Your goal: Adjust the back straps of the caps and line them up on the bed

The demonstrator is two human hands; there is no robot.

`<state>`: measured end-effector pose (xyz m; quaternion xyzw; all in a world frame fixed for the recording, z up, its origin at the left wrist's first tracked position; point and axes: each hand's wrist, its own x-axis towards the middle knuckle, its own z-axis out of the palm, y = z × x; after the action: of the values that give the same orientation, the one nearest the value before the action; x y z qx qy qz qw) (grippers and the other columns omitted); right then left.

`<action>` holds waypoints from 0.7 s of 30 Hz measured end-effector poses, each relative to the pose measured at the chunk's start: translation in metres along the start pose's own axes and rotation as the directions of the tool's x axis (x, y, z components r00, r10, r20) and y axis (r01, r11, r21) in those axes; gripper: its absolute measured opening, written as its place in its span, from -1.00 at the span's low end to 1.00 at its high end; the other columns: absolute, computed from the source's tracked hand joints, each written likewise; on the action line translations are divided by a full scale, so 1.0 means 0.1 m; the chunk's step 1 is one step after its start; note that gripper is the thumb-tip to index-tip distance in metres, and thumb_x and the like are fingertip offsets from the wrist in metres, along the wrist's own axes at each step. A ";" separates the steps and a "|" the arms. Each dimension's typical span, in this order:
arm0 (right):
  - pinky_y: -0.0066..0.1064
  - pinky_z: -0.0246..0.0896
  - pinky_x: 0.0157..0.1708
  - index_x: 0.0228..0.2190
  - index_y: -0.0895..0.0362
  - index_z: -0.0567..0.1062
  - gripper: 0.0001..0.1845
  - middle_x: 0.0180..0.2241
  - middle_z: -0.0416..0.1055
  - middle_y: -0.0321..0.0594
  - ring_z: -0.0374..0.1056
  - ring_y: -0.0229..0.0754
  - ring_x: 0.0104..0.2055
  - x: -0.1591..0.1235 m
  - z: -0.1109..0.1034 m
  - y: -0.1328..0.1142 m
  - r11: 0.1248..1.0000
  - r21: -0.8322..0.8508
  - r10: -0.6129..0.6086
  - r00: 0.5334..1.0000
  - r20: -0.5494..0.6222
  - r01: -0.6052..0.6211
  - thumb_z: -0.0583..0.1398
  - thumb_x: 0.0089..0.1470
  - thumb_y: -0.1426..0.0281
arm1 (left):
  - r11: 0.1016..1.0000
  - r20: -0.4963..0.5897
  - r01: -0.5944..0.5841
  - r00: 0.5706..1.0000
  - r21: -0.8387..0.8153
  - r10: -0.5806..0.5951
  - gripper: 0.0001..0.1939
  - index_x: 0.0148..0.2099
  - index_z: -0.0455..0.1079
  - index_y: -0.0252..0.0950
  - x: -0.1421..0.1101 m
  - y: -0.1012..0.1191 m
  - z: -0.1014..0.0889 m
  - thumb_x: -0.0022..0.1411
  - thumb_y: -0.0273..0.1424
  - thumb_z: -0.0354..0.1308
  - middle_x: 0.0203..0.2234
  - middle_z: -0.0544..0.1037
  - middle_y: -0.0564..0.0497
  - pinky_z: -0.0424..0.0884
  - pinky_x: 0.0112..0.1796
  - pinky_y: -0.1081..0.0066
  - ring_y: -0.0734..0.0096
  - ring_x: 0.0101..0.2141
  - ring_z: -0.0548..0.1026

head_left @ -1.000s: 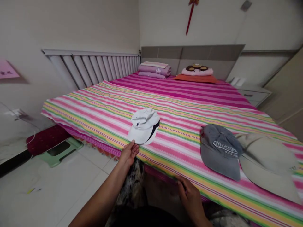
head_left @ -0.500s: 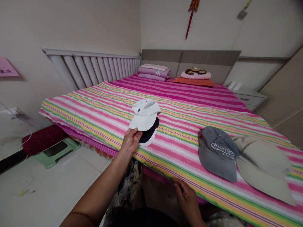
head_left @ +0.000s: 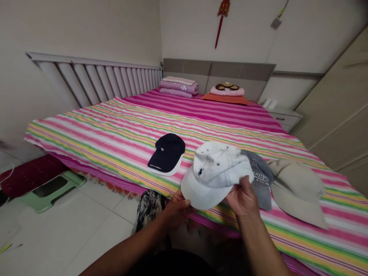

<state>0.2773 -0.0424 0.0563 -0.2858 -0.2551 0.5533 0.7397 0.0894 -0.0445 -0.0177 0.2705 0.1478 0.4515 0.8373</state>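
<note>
Clearly, the left hand's (head_left: 177,210) grip holds the white cap (head_left: 218,166) by its brim, the right hand's (head_left: 244,200) its side, over the near bed (head_left: 86,132); navy cap (head_left: 169,153) left, gray cap (head_left: 263,189) right.

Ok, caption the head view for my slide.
Left hand and right hand hold a white cap over the striped bed, beside a navy cap.

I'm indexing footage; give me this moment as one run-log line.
left hand: grips white cap by brim | right hand: grips crown edge | navy cap: lies on striped cover | gray cap: partly hidden behind white cap
</note>
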 end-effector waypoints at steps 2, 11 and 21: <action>-0.15 -0.07 0.12 -0.26 -0.04 0.47 -0.63 -0.21 0.49 -0.31 0.29 -0.10 -0.02 0.00 -0.02 0.01 1.000 -0.024 0.011 1.000 -0.021 -0.012 0.25 -0.18 0.12 | 0.994 0.035 0.114 0.993 0.002 -0.114 -0.63 -0.18 0.39 -0.33 -0.06 -0.08 -0.07 -0.12 -0.47 0.29 -0.48 0.53 0.00 0.37 -0.46 0.51 0.49 -0.52 0.47; 0.03 0.13 -0.03 -0.37 0.06 0.49 -0.47 -0.37 0.53 -0.13 0.35 0.08 -0.09 -0.20 -0.11 0.08 0.891 -0.446 0.125 0.991 0.049 -0.090 -0.01 -0.07 -0.08 | 0.943 0.075 0.309 0.950 -0.121 -0.302 -0.50 -0.14 0.37 -0.38 0.07 0.12 -0.17 0.06 -0.05 0.05 -0.30 0.53 -0.19 0.27 -0.12 0.26 0.14 -0.16 0.45; 0.02 0.19 -0.10 -0.45 0.10 0.49 -0.54 -0.53 0.52 -0.08 0.39 0.15 -0.17 -0.33 -0.26 -0.01 0.876 -0.472 0.159 0.983 0.090 -0.099 0.21 -0.31 0.00 | 0.963 -0.103 0.197 0.970 -0.184 -0.218 -0.66 -0.12 0.37 -0.38 0.36 0.47 0.10 0.02 -0.36 0.13 -0.36 0.56 -0.13 0.24 -0.08 0.15 0.10 -0.19 0.47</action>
<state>0.2875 -0.0783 0.0369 -0.4357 -0.4066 0.5410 0.5934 0.0821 0.0030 0.0178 0.1518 0.1867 0.3880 0.8897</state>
